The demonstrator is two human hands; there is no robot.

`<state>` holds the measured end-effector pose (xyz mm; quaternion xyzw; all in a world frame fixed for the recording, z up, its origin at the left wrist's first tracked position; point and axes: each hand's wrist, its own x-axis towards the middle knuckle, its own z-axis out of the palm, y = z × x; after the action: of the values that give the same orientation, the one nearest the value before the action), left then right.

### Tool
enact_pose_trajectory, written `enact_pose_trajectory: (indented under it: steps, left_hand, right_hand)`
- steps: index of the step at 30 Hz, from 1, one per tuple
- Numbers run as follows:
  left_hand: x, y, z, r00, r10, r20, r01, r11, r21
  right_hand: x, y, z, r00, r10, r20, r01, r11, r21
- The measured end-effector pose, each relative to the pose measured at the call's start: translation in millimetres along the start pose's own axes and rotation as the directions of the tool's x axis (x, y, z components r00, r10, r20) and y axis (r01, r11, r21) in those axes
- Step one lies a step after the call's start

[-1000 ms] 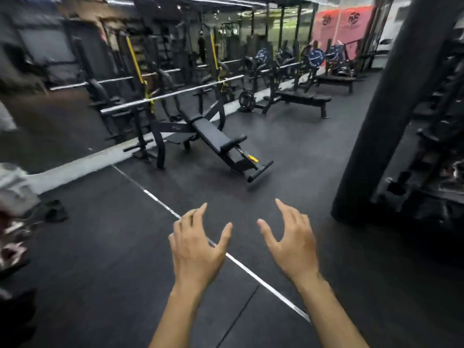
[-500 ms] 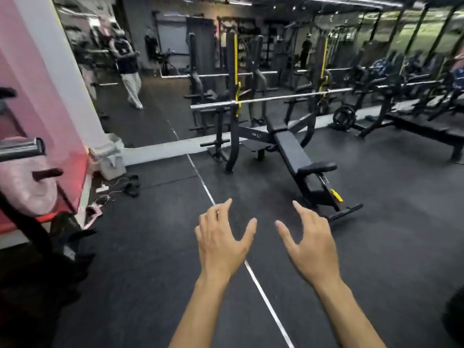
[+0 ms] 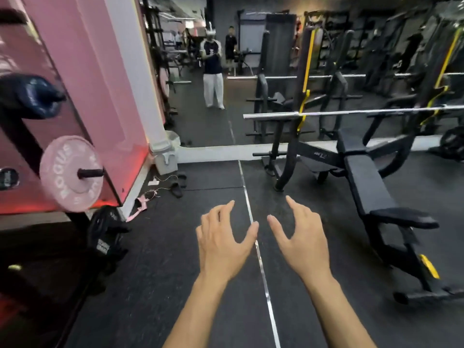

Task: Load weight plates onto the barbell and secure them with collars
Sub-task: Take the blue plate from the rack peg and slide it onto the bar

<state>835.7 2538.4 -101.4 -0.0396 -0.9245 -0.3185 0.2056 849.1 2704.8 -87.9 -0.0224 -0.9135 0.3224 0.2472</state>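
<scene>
Far left: round pink weight plate (image 3: 71,174) on a black peg, white lettering, partly legible "ROGU". Centre, low: left hand (image 3: 223,243) and right hand (image 3: 302,243) raised side by side over black floor, fingers spread, loosely bent, holding nothing. Right: bare silver steel barbell (image 3: 351,112) on black bench rack.

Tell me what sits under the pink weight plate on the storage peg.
Below the round pink weight plate sit dark black plates on the rack. How many, and what holds them, is hidden in shadow.
</scene>
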Motion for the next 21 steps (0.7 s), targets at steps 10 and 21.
enact_pose_trajectory:
  steps: [10, 21]
  left_hand:
    - [142, -49, 32, 0.956, -0.205, -0.21, 0.232, 0.966, 0.115]
    - [339, -175, 65, 0.902, -0.317, -0.293, 0.353, 0.933, 0.078]
  right_hand:
    - [173, 3, 105, 0.964, -0.205, 0.167, 0.18, 0.972, 0.154]
    - [362, -38, 264, 0.928, -0.292, 0.234, 0.254, 0.951, 0.177]
